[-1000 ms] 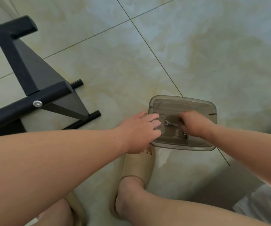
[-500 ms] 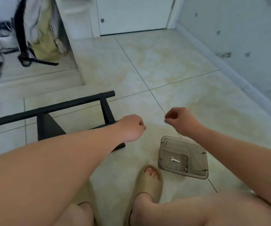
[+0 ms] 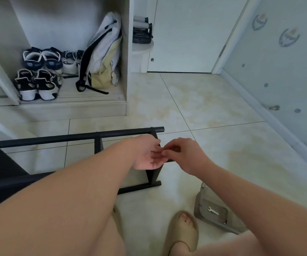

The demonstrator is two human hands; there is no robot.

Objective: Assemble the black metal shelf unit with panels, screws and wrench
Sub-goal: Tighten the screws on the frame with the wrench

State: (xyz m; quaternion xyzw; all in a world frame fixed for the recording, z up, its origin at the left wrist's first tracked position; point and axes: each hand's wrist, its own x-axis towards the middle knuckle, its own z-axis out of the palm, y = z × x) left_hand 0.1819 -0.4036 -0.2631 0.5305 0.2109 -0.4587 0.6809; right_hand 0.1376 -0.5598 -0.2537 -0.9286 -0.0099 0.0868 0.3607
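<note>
Nearest the camera a tan slide sandal (image 3: 183,235) sits on the person's foot on the tiled floor (image 3: 213,111); just to its right stands a translucent grey plastic box (image 3: 200,199), partly hidden by the right forearm, with a small silver wrench (image 3: 213,211) lying flat on its bottom; above these the two hands meet over the end of the black metal shelf frame (image 3: 75,138), which lies on its side on the floor; the left hand (image 3: 145,157) is turned palm up, its grip slack with fingers loosely spread; the right hand (image 3: 186,154) has its fingertips bunched against the left fingers, and whether its grip holds a screw cannot be told; farther off, an open cupboard holds sneakers (image 3: 36,85) and a leaning backpack (image 3: 103,56), beside a white door (image 3: 186,34).
</note>
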